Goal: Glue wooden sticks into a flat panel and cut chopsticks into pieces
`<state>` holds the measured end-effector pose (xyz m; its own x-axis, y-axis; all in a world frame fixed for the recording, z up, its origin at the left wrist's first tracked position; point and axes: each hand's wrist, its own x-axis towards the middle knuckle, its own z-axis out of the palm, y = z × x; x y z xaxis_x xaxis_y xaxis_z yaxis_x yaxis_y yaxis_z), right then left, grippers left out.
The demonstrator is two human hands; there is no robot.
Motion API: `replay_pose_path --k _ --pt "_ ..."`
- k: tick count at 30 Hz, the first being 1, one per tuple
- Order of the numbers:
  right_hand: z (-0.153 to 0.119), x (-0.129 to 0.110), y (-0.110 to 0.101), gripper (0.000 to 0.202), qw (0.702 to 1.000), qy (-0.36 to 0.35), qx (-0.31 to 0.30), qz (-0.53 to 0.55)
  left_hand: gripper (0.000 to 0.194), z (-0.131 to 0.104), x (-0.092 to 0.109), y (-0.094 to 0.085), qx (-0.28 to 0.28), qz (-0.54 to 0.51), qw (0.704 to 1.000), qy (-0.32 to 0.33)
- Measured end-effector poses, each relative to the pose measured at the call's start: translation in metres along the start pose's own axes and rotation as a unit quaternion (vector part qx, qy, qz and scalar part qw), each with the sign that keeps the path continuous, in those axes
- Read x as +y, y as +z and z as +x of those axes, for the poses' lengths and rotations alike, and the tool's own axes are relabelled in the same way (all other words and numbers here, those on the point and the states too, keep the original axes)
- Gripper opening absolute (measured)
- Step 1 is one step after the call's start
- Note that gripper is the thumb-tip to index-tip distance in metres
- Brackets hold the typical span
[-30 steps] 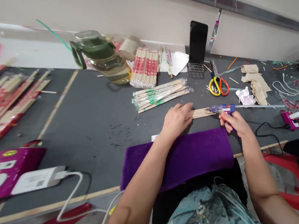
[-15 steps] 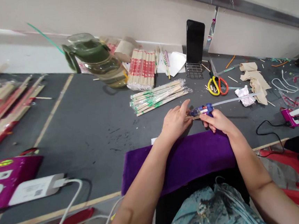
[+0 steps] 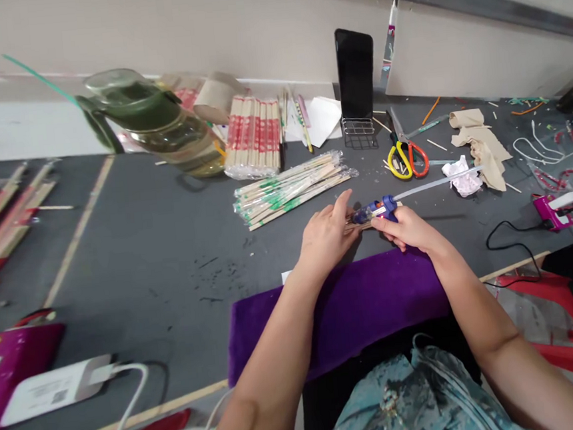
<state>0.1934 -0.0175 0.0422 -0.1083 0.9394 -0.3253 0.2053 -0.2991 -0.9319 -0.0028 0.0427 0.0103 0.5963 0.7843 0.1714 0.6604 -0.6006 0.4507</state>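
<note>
My right hand [image 3: 408,228] is closed around a small blue glue gun [image 3: 377,211], with a long translucent glue stick [image 3: 437,183] jutting from its back end. The nozzle points left, towards my left hand [image 3: 326,235]. That hand is closed on thin wooden sticks [image 3: 365,225], its thumb raised; its fingers partly hide them. A purple cloth [image 3: 369,308] lies at the table edge beneath my forearms. Just beyond my left hand lie wrapped chopsticks with green marks [image 3: 294,186].
Red-wrapped chopsticks [image 3: 252,134] lie beside a tilted-looking green-lidded jug [image 3: 158,126]. A phone [image 3: 355,75] stands in a wire holder. Yellow-and-red-handled scissors [image 3: 405,154] and crumpled paper [image 3: 464,176] are to the right. Purple power blocks [image 3: 553,212] with cables sit at both sides.
The view has turned slightly right, so the table things appear shifted left. Both hands keep nearly the same pose, with the glue gun still at the sticks.
</note>
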Motion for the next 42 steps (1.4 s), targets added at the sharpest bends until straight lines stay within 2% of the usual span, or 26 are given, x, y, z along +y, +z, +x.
replay_pose_path --k 18,33,42 --pt "-0.013 0.002 -0.025 0.046 0.999 0.013 0.027 -0.017 0.066 -0.001 0.002 -0.002 -0.004 -0.002 1.0 0.002" --pt "-0.027 0.015 -0.054 0.043 0.997 0.031 0.065 -0.003 0.067 0.0 0.003 -0.001 0.0 0.009 1.0 0.005" --pt "-0.032 0.019 -0.064 0.041 0.994 0.049 0.095 0.012 0.065 0.0 0.004 -0.001 -0.002 0.019 1.0 0.001"
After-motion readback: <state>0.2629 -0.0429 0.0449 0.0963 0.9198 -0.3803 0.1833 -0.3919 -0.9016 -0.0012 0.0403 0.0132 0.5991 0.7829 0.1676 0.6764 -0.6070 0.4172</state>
